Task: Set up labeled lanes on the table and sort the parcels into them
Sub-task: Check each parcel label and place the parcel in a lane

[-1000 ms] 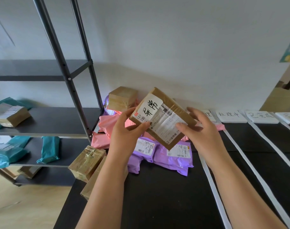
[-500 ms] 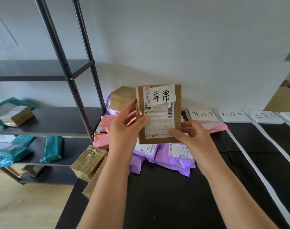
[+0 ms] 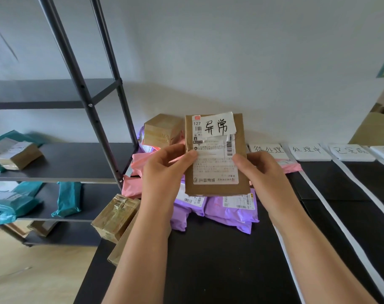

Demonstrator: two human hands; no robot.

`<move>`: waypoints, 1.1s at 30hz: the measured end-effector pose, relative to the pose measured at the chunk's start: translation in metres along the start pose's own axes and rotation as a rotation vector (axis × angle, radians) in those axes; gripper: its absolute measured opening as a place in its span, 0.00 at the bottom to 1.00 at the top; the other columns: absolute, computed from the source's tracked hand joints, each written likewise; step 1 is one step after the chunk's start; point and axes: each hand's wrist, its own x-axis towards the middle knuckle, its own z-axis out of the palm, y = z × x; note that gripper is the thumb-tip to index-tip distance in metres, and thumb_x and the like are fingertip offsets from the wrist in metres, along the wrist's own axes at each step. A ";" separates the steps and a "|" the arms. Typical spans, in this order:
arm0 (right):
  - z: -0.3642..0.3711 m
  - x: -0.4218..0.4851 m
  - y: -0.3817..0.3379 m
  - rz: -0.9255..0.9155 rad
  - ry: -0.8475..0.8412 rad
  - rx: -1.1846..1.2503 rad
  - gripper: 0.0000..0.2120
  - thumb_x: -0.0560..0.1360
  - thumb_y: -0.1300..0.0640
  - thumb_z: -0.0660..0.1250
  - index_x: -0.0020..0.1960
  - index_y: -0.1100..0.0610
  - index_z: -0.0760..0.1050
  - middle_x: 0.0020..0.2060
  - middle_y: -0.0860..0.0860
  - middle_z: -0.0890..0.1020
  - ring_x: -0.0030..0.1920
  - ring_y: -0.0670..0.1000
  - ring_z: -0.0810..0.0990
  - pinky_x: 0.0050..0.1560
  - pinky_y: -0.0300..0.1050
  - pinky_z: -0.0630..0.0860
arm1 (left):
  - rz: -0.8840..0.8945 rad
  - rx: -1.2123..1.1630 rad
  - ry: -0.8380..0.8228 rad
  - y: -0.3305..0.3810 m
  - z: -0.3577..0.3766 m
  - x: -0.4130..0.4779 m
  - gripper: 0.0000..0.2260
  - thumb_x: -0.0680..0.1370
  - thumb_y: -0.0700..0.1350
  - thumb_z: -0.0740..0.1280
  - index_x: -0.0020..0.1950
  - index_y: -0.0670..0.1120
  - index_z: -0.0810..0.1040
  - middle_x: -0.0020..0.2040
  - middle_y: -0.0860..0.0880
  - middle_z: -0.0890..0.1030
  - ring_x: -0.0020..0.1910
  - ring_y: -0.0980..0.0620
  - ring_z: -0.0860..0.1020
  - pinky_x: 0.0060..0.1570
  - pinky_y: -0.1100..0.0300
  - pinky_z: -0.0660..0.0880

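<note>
Where the parcel is: in the head view, the brown parcel [image 3: 217, 190] is held upright in the air above the table [image 3: 219, 260]. It is in front of the heap of mailers at the far left, with its printed face toward the camera.
Left hand: the left hand [image 3: 164, 170] grips the parcel's left edge, with the thumb pressed on the front at the shipping label's [image 3: 215, 170] edge. The fingers are out of sight behind.
Right hand: the right hand [image 3: 263, 172] grips the right edge at about the same height, thumb on the front at the label's right margin, fingers hidden behind.
Parcel face: a white handwritten slip [image 3: 218, 126] with two black characters lies across the top, overlapping the upper part of the shipping label. The number 127 is printed at the top left.
Heap: purple mailers [image 3: 230, 213] lie just below the parcel's lower edge. Pink mailers [image 3: 140, 163] lie to the left, and a brown box [image 3: 162, 130] sits at the back by the wall.
Lane cards: white lane cards [image 3: 308, 150] with handwriting sit in a row along the far edge, right of the parcel.
Tape strips: white tape strips [image 3: 340, 222] run from the cards toward the near edge, dividing the black top.
Table corner: taped brown boxes [image 3: 116, 216] sit at the table's left edge.
Shelf rack: a dark shelf rack [image 3: 77, 159] left of the table holds teal mailers [image 3: 68, 198] and a small carton [image 3: 15, 154].
</note>
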 end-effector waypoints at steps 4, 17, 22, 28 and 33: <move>-0.001 0.002 -0.001 0.055 0.017 0.034 0.20 0.68 0.32 0.70 0.54 0.42 0.75 0.45 0.38 0.85 0.46 0.38 0.84 0.48 0.43 0.79 | -0.009 0.050 -0.050 0.005 -0.003 0.003 0.08 0.76 0.50 0.72 0.55 0.52 0.83 0.46 0.56 0.86 0.46 0.59 0.84 0.41 0.67 0.80; -0.004 0.015 -0.002 0.257 0.035 -0.011 0.25 0.57 0.19 0.60 0.39 0.35 0.83 0.36 0.44 0.86 0.39 0.51 0.86 0.56 0.58 0.81 | -0.080 0.123 -0.299 0.001 -0.006 0.002 0.16 0.67 0.68 0.68 0.51 0.65 0.83 0.53 0.64 0.83 0.51 0.69 0.79 0.45 0.72 0.73; -0.003 0.014 -0.003 0.254 0.065 -0.068 0.25 0.57 0.20 0.59 0.38 0.36 0.83 0.35 0.43 0.86 0.38 0.49 0.86 0.54 0.56 0.82 | -0.084 0.115 -0.292 -0.004 -0.008 0.007 0.14 0.71 0.64 0.69 0.52 0.60 0.84 0.50 0.63 0.84 0.49 0.68 0.80 0.43 0.72 0.73; -0.002 0.003 -0.007 0.132 -0.018 -0.063 0.18 0.68 0.25 0.60 0.44 0.33 0.82 0.43 0.38 0.86 0.48 0.43 0.85 0.53 0.47 0.77 | -0.097 0.094 -0.377 -0.007 -0.014 0.010 0.21 0.70 0.52 0.71 0.63 0.55 0.78 0.56 0.59 0.83 0.55 0.62 0.80 0.57 0.61 0.74; -0.001 -0.001 -0.010 0.067 -0.013 -0.004 0.05 0.75 0.48 0.71 0.51 0.42 0.81 0.49 0.37 0.85 0.50 0.37 0.83 0.55 0.47 0.77 | -0.073 0.078 -0.222 -0.009 -0.011 0.011 0.24 0.71 0.54 0.74 0.64 0.49 0.76 0.52 0.57 0.85 0.51 0.61 0.83 0.45 0.64 0.81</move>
